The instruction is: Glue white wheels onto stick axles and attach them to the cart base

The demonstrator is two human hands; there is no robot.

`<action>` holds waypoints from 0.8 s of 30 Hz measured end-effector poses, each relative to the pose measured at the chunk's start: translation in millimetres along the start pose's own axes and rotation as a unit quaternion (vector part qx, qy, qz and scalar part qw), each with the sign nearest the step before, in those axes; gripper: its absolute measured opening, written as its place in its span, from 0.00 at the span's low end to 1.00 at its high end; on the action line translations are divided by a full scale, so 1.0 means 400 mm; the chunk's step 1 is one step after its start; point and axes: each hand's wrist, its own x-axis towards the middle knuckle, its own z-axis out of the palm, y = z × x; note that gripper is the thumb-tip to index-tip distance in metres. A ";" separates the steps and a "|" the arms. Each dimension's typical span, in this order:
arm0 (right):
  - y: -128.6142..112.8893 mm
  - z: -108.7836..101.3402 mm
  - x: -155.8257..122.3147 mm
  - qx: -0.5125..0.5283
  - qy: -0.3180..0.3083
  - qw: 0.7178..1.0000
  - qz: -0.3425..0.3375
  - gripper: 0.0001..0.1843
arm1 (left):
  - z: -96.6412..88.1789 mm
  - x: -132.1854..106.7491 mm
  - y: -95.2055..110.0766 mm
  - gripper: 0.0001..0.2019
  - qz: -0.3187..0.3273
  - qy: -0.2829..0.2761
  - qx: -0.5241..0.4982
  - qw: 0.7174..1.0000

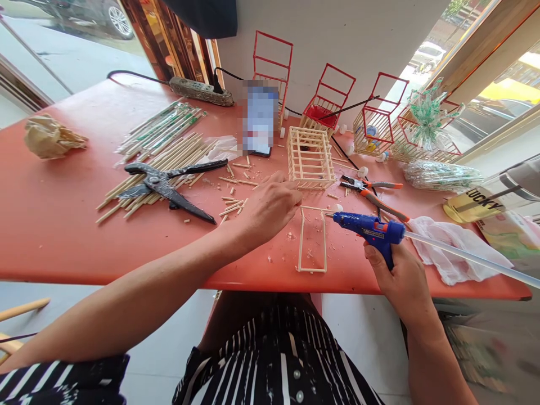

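My right hand [396, 275] is closed round the grip of a blue glue gun [371, 228], whose nozzle points left at the top corner of a flat rectangular frame of thin wooden sticks [312, 239]. A clear glue stick [472, 256] trails out of the gun's back to the right. My left hand [270, 205] hovers just left of that frame, fingers curled together in a pinch near its top corner; whether they hold a small stick is hidden. Behind the hand stands a finished stick cage [310, 157].
On the red table [54, 225] lie black shears [169, 185] on a pile of sticks [160, 169], wrapped chopsticks [162, 126], orange-handled pliers [371, 194], a white cloth [451, 247], crumpled paper [48, 138], a power strip [202, 91], a phone [259, 118] and red-framed models [329, 95].
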 end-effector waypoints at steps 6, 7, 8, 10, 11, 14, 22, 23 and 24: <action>-0.013 0.007 0.014 0.021 -0.011 1.000 -0.004 0.19 | -0.002 0.000 0.001 0.14 0.000 -0.003 -0.006 1.000; -0.014 0.008 0.019 0.019 -0.009 1.000 -0.005 0.19 | -0.002 0.000 0.002 0.13 -0.002 -0.004 -0.005 1.000; -0.015 0.009 0.024 0.016 -0.006 1.000 -0.006 0.19 | -0.003 0.000 0.002 0.13 -0.003 -0.007 -0.003 1.000; -0.016 0.011 0.032 0.008 0.002 1.000 -0.009 0.19 | -0.003 0.001 0.003 0.13 -0.003 -0.012 0.000 1.000; -0.016 0.012 0.036 0.005 0.006 1.000 -0.012 0.19 | -0.002 0.001 0.002 0.12 -0.002 -0.014 0.000 1.000; -0.015 0.012 0.046 -0.005 0.014 1.000 -0.023 0.20 | 0.002 0.002 0.001 0.12 0.001 -0.010 -0.006 1.000; -0.015 0.003 0.056 -0.040 0.029 0.998 -0.041 0.20 | 0.003 0.002 0.004 0.12 0.002 -0.006 0.003 1.000; -0.013 0.002 0.056 -0.043 0.031 0.998 -0.042 0.20 | 0.003 0.002 0.005 0.12 0.002 -0.009 0.006 1.000; -0.011 0.002 0.056 -0.046 0.031 0.998 -0.043 0.20 | 0.002 0.002 0.006 0.12 0.001 -0.013 0.009 1.000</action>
